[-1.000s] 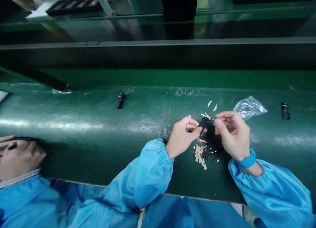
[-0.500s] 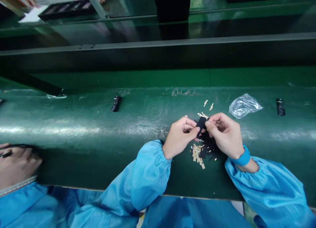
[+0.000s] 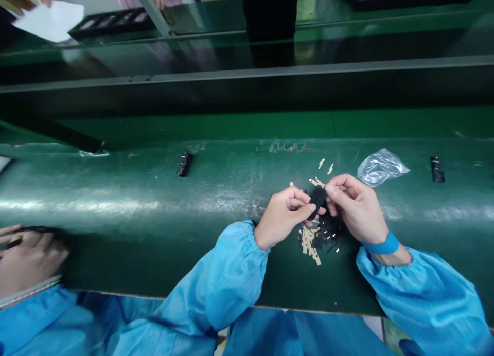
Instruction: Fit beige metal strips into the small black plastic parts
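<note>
Between my hands is a small black part [image 3: 318, 197], dark and oblong, its exact kind too small to make out. My left hand [image 3: 283, 212] is closed on its left side, thumb on top. At its upper right edge, the thumb and forefinger of my right hand [image 3: 357, 207] are pinched together; whether they grip the part or some tiny piece is unclear. Below lies a pile of small cream-coloured strips [image 3: 309, 240] beside a heap of little black pieces [image 3: 328, 230], partly hidden by my hands. A few more cream strips [image 3: 316, 182] lie just beyond the part.
A clear plastic bag [image 3: 382, 166] lies to the right, with a black module [image 3: 437, 169] past it. Another black module [image 3: 184, 164] sits to the left on the green table [image 3: 135, 243]. A co-worker's hand [image 3: 33, 258] is at far left; other people's hands work behind the rail.
My right hand has shifted slightly right, and the black part has tilted a little between my hands. Across the rail, a person's hand has lifted a white sheet.
</note>
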A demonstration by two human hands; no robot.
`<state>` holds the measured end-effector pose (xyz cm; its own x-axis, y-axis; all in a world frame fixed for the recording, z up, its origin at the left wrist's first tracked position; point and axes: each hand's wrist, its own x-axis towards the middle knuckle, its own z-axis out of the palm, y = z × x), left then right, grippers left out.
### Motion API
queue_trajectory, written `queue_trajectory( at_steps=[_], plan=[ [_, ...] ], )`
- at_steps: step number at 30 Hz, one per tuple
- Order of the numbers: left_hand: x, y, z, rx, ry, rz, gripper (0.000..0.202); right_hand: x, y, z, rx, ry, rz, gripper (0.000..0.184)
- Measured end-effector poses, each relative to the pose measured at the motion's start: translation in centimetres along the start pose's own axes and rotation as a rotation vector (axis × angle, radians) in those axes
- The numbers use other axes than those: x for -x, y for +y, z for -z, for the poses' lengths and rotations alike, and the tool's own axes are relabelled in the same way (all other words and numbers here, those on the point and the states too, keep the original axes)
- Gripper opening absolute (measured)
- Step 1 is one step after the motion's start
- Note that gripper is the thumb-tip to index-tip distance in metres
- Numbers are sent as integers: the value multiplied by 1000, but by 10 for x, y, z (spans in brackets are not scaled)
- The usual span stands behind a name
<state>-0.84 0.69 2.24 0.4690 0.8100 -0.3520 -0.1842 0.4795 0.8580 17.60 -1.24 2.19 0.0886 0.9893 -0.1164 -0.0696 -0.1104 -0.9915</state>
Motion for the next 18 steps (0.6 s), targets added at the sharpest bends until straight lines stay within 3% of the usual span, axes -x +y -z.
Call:
queue_trajectory(
  at_steps=[7, 14, 18],
  plan=[
    [0, 1, 3, 107, -12, 32, 36, 3, 2, 2, -106, 50, 91, 17],
    [1, 0, 3, 94, -9, 44, 39, 7, 4, -2, -18, -111, -44, 23],
    [1, 0, 3, 74, -11, 43, 39, 8, 3, -4, -61, -129, -80, 26]
  ],
)
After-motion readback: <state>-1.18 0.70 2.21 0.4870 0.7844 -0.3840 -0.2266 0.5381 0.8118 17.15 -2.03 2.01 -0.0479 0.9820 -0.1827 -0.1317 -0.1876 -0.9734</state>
